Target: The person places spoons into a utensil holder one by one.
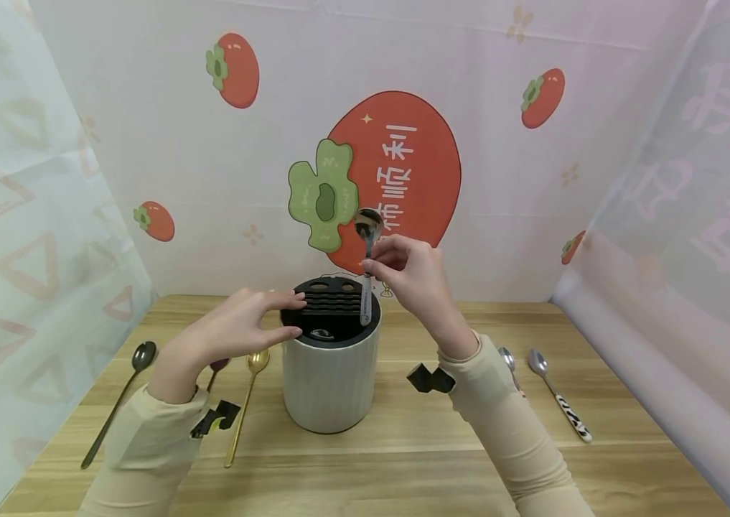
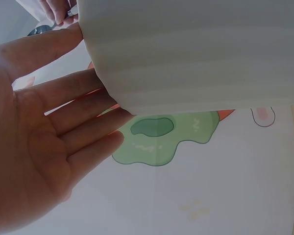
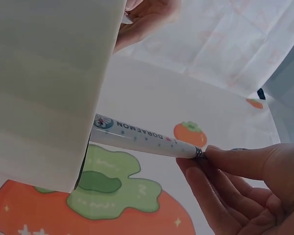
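My right hand (image 1: 413, 283) pinches a spoon (image 1: 367, 291) near its neck, metal bowl up and handle down. The handle is white with printed "DORAEMON" lettering, readable in the right wrist view on the spoon handle (image 3: 147, 142). Its lower end is at the black slotted top (image 1: 332, 305) of a pale ribbed utensil holder (image 1: 329, 384), over the right part of the front opening. My left hand (image 1: 229, 330) lies at the holder's left side, fingers extended; in the left wrist view its fingertips meet the holder's wall (image 2: 196, 58).
To the left on the wooden table (image 1: 403, 474) lie a black spoon (image 1: 109, 409), a gold spoon (image 1: 247, 402) and a dark purple spoon (image 1: 217, 365), partly hidden by the left arm. At right lie a spoon with a black-and-white handle (image 1: 561, 402) and another spoon (image 1: 507, 357) partly behind the sleeve.
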Motion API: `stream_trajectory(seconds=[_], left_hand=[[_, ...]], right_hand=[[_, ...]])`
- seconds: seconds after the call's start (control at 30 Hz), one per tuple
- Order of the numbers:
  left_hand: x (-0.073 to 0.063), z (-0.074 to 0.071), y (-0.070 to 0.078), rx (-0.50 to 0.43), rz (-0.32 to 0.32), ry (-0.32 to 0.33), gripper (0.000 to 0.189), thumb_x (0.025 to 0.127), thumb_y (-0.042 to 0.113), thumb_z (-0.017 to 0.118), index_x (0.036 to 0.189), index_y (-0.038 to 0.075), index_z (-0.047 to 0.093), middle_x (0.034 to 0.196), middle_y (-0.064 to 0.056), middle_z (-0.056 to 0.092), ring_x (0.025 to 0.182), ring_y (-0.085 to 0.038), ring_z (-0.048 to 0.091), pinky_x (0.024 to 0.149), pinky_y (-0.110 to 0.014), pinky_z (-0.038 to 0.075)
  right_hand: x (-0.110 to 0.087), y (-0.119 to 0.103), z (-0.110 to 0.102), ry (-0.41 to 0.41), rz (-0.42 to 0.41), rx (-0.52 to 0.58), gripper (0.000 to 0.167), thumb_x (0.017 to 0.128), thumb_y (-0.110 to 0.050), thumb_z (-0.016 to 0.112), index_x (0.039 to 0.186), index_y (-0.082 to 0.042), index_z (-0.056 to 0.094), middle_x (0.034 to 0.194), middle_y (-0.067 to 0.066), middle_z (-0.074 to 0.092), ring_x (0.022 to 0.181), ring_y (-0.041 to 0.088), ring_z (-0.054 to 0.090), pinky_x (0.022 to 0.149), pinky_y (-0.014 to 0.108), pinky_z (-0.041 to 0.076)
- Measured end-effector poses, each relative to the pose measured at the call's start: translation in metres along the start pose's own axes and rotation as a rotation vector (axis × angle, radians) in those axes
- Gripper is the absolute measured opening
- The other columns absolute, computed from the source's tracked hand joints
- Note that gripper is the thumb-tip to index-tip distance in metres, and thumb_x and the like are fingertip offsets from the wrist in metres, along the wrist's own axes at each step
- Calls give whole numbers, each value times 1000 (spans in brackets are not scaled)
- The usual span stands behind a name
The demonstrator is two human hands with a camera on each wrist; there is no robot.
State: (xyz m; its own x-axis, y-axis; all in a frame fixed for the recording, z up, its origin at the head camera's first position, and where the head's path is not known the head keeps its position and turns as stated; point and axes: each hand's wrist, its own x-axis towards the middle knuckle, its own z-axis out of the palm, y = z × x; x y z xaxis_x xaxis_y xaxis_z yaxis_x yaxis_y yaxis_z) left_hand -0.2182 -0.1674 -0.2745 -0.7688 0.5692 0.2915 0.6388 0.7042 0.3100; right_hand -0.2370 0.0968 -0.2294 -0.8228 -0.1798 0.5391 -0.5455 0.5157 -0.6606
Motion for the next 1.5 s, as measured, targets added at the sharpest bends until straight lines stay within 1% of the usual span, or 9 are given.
stream_trajectory(seconds=[0.2,0.5,0.67,0.87,1.0,1.23,1.5], left_hand=[[0,1,0,-1,-5,-5,40,87,32,67,122,12,65,131,-4,60,119,-26,57,98,-46,45],[0,1,-1,-7,3,0,40,87,31,67,123,11,65,131,-4,60,118,-25,57,98,-45,46],[-1,1,0,-4,6,3,40,87,31,67,122,11,65,131,-4,60,118,-25,58,97,-45,46],[0,1,0,-6,12,7,40,87,31,67,122,11,65,130,-5,60,117,-25,58,97,-45,46],[0,1,-1,-5,9,5,40,87,31,67,122,11,65,130,-6,60,118,-26,58,98,-46,46],[0,1,-1,-6,11,3,40,87,31,67,122,10,65,130,-6,60,118,-26,58,97,-45,46],[0,1,-1,-8,10,-2,40,87,30,67,122,11,65,131,-6,60,117,-26,58,97,-46,47]], right_hand=[[0,2,-1,-28,16,-38,15,81,-20,76,89,-9,70,80,3,74,70,10,69,58,26,51],[-1,5,-4,-66,23,-25,11,79,-20,77,85,-11,73,76,2,73,69,12,69,60,29,53],[-2,6,-6,-78,38,-34,11,78,-21,78,85,-13,74,74,1,72,66,10,67,59,29,53],[-3,6,-6,-95,30,-54,9,79,-21,77,84,-14,75,73,0,72,65,10,66,58,29,53],[-3,6,-6,-113,38,-62,8,79,-22,77,84,-15,75,74,-2,72,65,11,66,57,29,52],[-3,9,-4,-153,58,-58,5,78,-22,78,81,-17,76,74,-2,72,68,18,69,59,29,53],[-3,12,-4,-184,72,-66,6,79,-22,78,82,-18,77,74,-3,72,68,11,67,61,29,53]])
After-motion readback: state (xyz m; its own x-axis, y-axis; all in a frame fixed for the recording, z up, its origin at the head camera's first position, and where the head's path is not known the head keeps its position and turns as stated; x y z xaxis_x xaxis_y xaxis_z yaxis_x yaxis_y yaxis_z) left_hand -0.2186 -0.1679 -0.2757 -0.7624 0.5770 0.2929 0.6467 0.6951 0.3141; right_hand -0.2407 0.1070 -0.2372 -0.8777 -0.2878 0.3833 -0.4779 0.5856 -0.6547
